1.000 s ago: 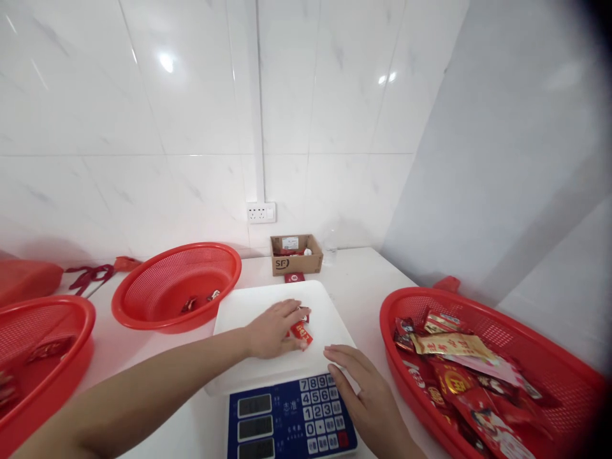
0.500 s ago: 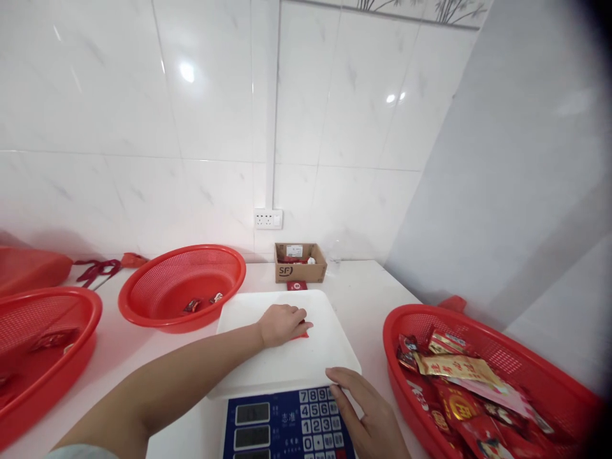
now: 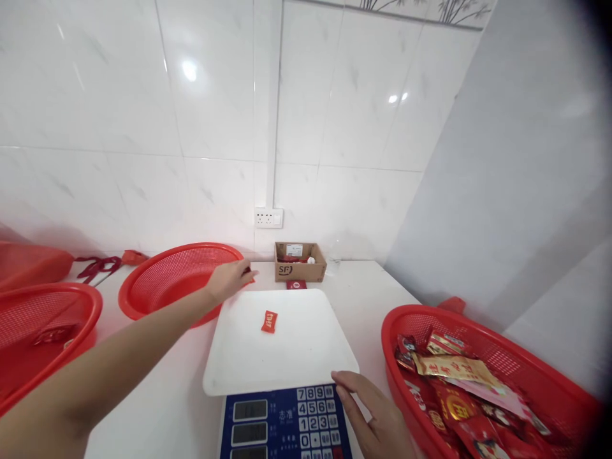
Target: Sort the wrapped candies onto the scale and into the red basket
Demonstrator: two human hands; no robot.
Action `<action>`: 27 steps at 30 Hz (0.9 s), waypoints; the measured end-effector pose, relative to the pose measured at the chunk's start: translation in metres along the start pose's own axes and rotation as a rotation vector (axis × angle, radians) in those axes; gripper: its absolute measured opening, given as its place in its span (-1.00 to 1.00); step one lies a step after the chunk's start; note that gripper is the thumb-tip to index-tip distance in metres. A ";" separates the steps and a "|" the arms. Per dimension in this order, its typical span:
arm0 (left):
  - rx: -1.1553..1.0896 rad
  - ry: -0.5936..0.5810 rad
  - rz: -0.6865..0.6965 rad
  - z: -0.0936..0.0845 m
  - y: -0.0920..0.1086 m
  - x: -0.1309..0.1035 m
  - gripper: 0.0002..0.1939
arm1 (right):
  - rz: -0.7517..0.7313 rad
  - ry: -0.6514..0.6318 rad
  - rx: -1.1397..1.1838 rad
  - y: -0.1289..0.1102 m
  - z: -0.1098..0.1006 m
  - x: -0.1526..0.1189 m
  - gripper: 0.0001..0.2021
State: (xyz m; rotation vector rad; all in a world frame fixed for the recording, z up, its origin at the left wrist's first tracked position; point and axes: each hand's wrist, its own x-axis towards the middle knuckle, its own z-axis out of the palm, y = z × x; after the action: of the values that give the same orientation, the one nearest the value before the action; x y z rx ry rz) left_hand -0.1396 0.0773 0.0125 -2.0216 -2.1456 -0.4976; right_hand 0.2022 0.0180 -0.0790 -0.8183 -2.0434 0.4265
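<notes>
My left hand point(image 3: 230, 279) is closed over the right rim of a red plastic basket point(image 3: 138, 306), past the far left corner of a white scale tray point(image 3: 306, 357). A bit of red wrapper, probably a small candy packet point(image 3: 250, 279), shows at its fingertips; most of it is hidden. One small red candy packet point(image 3: 269, 321) with gold lettering lies on the tray, left of centre. My right hand point(image 3: 375, 411) holds nothing; its fingers are apart and the fingertips touch the tray's near right corner beside the scale's blue keypad panel point(image 3: 287, 421).
On the right stands a red basket point(image 3: 389, 331) full of assorted red and gold packets. Another red basket point(image 3: 90, 306) is at the far left. A small cardboard box point(image 3: 300, 271) stands by the wall, with a dark red packet point(image 3: 296, 285) in front of it.
My left hand has moved from the tray leftward and away to the basket's rim. A red packet now shows on the tray. The right hand stays nearly in place.
</notes>
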 end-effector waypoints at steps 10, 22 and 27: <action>0.055 -0.170 0.362 0.030 0.019 -0.052 -0.59 | 0.016 -0.079 0.048 -0.001 0.011 0.004 -0.78; 0.086 -0.130 0.309 0.028 0.024 -0.050 -0.62 | -0.030 -0.061 -0.050 0.002 -0.009 -0.002 -0.81; 0.127 0.025 0.063 -0.007 -0.027 -0.051 -0.57 | 0.085 -0.005 -0.191 0.004 -0.046 -0.005 -0.78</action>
State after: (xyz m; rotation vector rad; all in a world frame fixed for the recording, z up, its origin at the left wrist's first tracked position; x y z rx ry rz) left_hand -0.1631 0.0258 -0.0015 -1.9964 -2.0368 -0.3655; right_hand 0.2436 0.0174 -0.0580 -1.0232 -2.0821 0.2832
